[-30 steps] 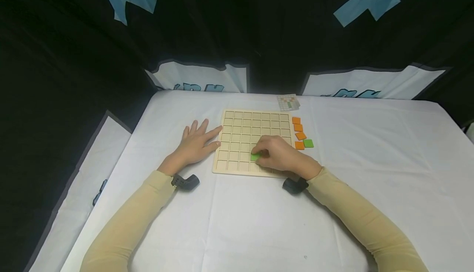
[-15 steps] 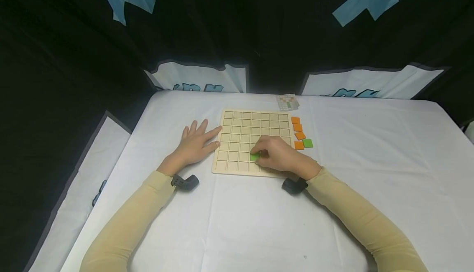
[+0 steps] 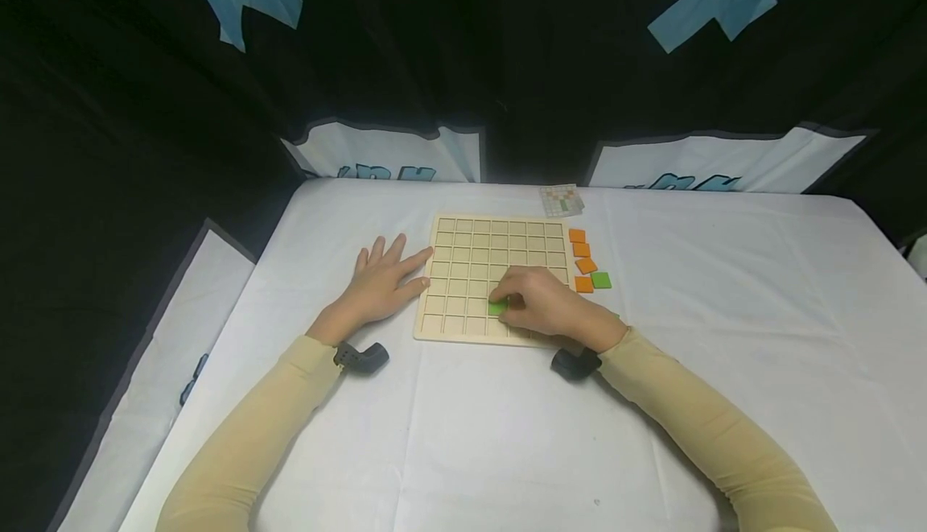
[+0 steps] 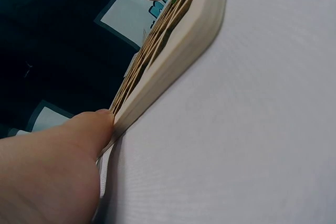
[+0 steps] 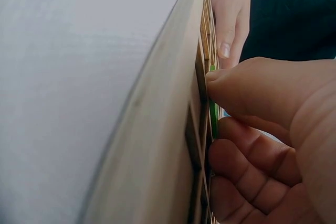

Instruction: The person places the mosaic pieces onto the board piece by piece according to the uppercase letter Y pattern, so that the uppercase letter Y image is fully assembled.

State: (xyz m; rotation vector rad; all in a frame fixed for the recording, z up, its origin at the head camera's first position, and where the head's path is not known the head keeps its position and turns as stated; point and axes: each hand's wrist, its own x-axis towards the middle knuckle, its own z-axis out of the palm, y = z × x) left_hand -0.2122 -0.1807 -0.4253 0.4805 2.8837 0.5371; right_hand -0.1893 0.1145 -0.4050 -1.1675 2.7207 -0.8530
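Note:
A pale wooden grid board lies on the white cloth. My right hand is over its lower middle, thumb and curled fingers pinching a small green square tile at one of the cells. From the right wrist, the thumb lies on one end of the green tile and a fingertip meets the other. My left hand rests on the cloth with fingers spread, its thumb and index fingertip against the board's left edge. Part of the board is hidden under the right hand.
Several orange square tiles lie in a rough column right of the board, with another green tile beside the lowest. Behind the board's far right corner lies a small stack of printed grid cards. Black curtains surround the table.

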